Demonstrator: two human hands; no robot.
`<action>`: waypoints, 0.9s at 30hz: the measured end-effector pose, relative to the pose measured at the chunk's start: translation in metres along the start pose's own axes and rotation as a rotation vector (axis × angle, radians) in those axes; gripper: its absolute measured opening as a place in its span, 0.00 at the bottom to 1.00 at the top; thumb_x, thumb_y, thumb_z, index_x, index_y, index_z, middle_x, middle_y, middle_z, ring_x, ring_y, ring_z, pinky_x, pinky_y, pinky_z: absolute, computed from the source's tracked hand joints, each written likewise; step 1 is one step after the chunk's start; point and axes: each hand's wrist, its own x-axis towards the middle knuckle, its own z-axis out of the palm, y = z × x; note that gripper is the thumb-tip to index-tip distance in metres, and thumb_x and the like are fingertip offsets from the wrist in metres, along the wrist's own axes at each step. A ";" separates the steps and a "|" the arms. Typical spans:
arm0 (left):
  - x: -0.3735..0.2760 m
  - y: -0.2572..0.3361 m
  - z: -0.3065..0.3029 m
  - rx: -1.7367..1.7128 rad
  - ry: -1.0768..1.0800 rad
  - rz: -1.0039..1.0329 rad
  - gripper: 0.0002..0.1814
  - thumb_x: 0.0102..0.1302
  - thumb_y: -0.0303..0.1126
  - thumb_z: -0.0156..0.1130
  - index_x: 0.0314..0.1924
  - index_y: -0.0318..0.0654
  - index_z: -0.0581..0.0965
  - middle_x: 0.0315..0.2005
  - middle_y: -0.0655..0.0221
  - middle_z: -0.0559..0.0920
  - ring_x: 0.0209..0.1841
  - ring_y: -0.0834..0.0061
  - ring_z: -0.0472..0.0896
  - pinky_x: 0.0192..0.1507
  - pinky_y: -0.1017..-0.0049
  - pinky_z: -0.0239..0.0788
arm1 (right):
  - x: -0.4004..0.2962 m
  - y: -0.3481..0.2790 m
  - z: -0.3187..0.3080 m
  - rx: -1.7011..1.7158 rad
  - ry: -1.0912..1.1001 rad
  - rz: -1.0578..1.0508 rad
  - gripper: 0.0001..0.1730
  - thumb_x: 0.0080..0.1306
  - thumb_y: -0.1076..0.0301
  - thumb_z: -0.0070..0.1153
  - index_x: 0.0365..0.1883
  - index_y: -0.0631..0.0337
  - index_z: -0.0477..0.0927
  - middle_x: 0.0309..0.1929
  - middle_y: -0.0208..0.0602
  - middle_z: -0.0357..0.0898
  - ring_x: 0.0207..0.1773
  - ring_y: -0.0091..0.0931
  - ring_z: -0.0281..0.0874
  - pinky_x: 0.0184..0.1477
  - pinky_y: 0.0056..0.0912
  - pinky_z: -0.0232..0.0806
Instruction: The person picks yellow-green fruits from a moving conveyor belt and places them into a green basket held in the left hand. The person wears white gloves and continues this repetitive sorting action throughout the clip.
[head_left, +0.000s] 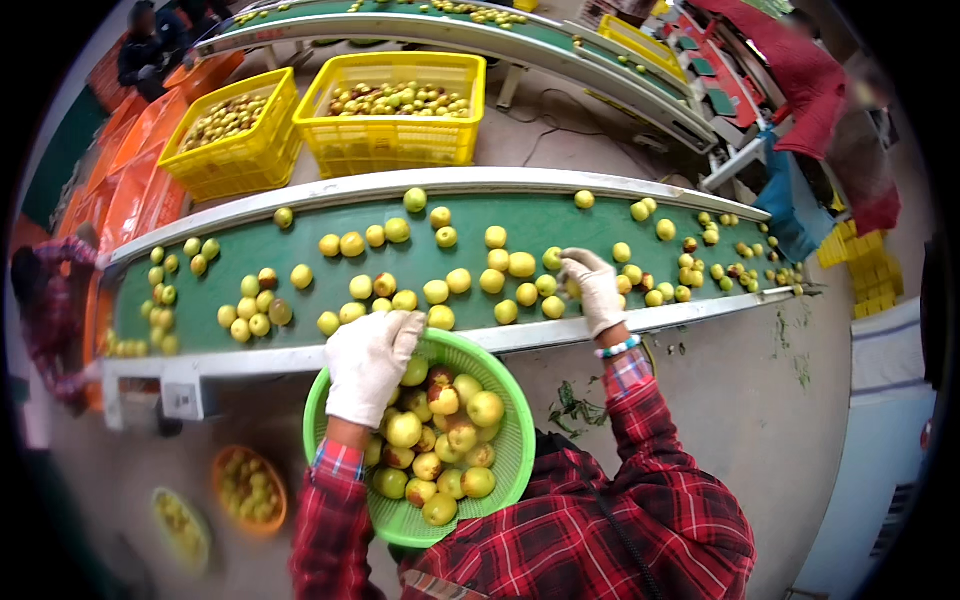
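Note:
My left hand (371, 367), in a white glove, lies over the far rim of a green plastic basket (521, 472) with its fingers curled. The glove hides whether it grips the rim or a fruit. Yellow-green round fruits, some with brown-red patches, partly fill the basket (531, 442), which is close against my body. My right hand (596, 289), also gloved, reaches over the green conveyor belt (247, 232). Its bent fingers are beside a green fruit (551, 259), and another fruit (574, 289) shows partly under the palm. Whether either is gripped is unclear.
White rails (525, 178) border the belt, where many fruits lie scattered. Beyond it stand yellow crates (390, 142) of fruit and a second conveyor (450, 34). An orange basket (283, 499) and a pale basket (202, 547) sit on the floor at lower left. Other people work at both sides.

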 end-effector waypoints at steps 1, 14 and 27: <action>-0.004 -0.005 -0.001 0.005 0.012 -0.011 0.13 0.73 0.46 0.66 0.37 0.48 0.89 0.27 0.66 0.86 0.31 0.60 0.86 0.35 0.60 0.77 | 0.006 0.004 0.002 -0.089 -0.027 -0.088 0.15 0.70 0.65 0.66 0.51 0.63 0.86 0.36 0.34 0.86 0.39 0.26 0.87 0.38 0.29 0.79; -0.012 -0.009 0.021 0.063 -0.091 -0.054 0.15 0.75 0.49 0.63 0.34 0.51 0.87 0.27 0.70 0.85 0.32 0.62 0.85 0.34 0.58 0.75 | 0.048 0.010 0.098 -1.503 -0.340 -0.314 0.15 0.63 0.64 0.66 0.49 0.51 0.86 0.47 0.40 0.86 0.49 0.44 0.86 0.51 0.50 0.78; -0.008 -0.006 0.036 0.115 -0.074 0.019 0.10 0.72 0.45 0.67 0.37 0.51 0.87 0.28 0.69 0.85 0.32 0.61 0.84 0.35 0.61 0.75 | -0.143 -0.059 0.124 -0.687 -1.036 -0.795 0.24 0.57 0.56 0.72 0.50 0.54 0.82 0.51 0.34 0.84 0.57 0.37 0.83 0.54 0.43 0.74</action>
